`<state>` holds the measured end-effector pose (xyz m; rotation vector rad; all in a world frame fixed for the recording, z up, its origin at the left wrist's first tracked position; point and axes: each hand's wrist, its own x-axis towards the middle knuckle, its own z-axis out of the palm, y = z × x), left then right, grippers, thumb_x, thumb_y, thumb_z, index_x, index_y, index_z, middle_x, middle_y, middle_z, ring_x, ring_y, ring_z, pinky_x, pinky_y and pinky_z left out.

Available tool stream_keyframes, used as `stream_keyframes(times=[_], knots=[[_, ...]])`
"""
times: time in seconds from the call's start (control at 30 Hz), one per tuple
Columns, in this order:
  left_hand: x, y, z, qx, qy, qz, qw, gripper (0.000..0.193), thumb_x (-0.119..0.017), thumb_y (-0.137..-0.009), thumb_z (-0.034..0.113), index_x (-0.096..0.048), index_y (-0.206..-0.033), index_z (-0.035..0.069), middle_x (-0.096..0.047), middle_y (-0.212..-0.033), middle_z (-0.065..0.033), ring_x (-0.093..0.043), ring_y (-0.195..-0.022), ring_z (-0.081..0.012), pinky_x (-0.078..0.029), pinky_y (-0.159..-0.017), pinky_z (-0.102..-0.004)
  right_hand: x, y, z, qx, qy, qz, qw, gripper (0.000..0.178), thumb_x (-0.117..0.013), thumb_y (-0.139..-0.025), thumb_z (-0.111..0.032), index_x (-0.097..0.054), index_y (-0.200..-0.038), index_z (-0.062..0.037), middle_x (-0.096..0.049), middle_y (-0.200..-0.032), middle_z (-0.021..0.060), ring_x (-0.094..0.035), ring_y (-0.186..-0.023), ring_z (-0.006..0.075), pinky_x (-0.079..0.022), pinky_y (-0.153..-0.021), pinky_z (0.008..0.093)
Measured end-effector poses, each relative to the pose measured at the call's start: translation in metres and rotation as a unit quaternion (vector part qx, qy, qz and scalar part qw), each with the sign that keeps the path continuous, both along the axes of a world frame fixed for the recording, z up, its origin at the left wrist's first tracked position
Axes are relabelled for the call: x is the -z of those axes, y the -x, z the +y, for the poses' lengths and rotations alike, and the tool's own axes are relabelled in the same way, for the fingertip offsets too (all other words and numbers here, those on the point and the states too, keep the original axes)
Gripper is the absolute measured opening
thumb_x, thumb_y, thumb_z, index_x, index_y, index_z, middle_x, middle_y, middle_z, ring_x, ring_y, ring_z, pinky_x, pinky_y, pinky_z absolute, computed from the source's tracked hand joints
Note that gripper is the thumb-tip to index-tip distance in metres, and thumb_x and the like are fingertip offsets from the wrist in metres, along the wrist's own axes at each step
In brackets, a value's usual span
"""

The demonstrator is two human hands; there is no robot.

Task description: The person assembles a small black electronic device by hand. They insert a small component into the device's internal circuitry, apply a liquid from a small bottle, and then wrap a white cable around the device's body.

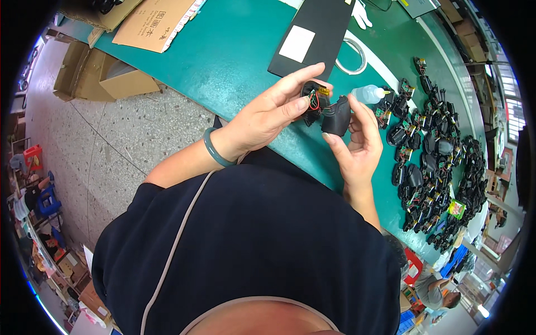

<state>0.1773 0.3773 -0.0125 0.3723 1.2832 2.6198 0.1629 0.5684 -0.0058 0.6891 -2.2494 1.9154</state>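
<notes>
Between thumb and fingers, my left hand holds a black electronic housing with its inside exposed, showing red wires and a strip of yellow tape. My right hand is closed on a curved black plastic cover, gripped at its top and lower edges. The two parts are side by side above the green table, close together; whether they touch or a wire joins them I cannot tell. A small translucent bottle with a yellowish tip lies just beyond my right fingertips.
Many similar black units with bare circuit boards cover the right of the green table. Beyond my hands lie a black flat panel, a tape roll and a white glove. Cardboard boxes stand left; a person is lower right.
</notes>
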Motion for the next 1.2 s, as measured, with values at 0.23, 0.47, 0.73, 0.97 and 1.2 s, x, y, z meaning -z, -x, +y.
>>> stream_keyframes(times=[0.23,0.47,0.73,0.97,1.2], knots=[[-0.003,-0.001,-0.003,0.005,0.002,-0.054,0.999,0.056,-0.046,-0.099,0.038,-0.036,-0.140,0.002,-0.053,-0.129,-0.0160,-0.052,-0.120,-0.0227,-0.039,-0.104,-0.0392,-0.011,0.002,0.001,0.006,-0.062,0.036,0.997,0.069,-0.086,-0.059,-0.008,-0.059,-0.122,-0.0006,-0.056,-0.114,0.0099,-0.057,-0.094,0.0153,-0.048,-0.081,0.0259],[0.001,0.002,-0.005,0.029,0.040,-0.085,0.995,0.050,-0.043,-0.100,0.040,-0.044,-0.133,0.002,-0.060,-0.112,-0.0121,-0.062,-0.104,-0.0177,-0.056,-0.078,-0.0318,-0.038,0.013,0.012,-0.041,-0.221,0.196,0.955,0.063,-0.084,-0.056,-0.006,-0.063,-0.115,-0.0047,-0.063,-0.111,0.0116,-0.061,-0.102,0.0263,-0.051,-0.085,0.0336],[-0.004,0.002,-0.007,0.070,0.113,-0.153,0.979,0.049,-0.035,-0.101,0.045,-0.049,-0.127,0.006,-0.064,-0.093,-0.0072,-0.065,-0.066,-0.0132,-0.053,-0.052,-0.0225,-0.048,0.026,0.014,-0.157,-0.228,0.164,0.947,0.061,-0.085,-0.058,-0.013,-0.064,-0.115,-0.0056,-0.063,-0.109,0.0118,-0.062,-0.098,0.0264,-0.052,-0.081,0.0328],[0.000,0.003,-0.017,0.139,0.037,-0.128,0.981,0.056,-0.036,-0.101,0.044,-0.037,-0.142,0.007,-0.059,-0.116,-0.0115,-0.064,-0.090,-0.0160,-0.053,-0.065,-0.0236,-0.028,0.019,0.015,-0.125,-0.181,0.076,0.972,0.067,-0.087,-0.058,-0.015,-0.063,-0.120,-0.0064,-0.062,-0.111,0.0117,-0.062,-0.097,0.0215,-0.051,-0.078,0.0297],[-0.003,-0.005,-0.021,0.127,0.053,0.014,0.990,0.076,-0.064,-0.086,0.005,-0.020,-0.149,0.007,-0.040,-0.138,-0.0137,-0.059,-0.101,-0.0167,-0.053,-0.082,-0.0285,-0.012,0.014,0.020,-0.122,-0.067,-0.019,0.990,0.067,-0.087,-0.061,-0.009,-0.059,-0.121,-0.0020,-0.061,-0.114,0.0112,-0.062,-0.096,0.0173,-0.051,-0.079,0.0282]])
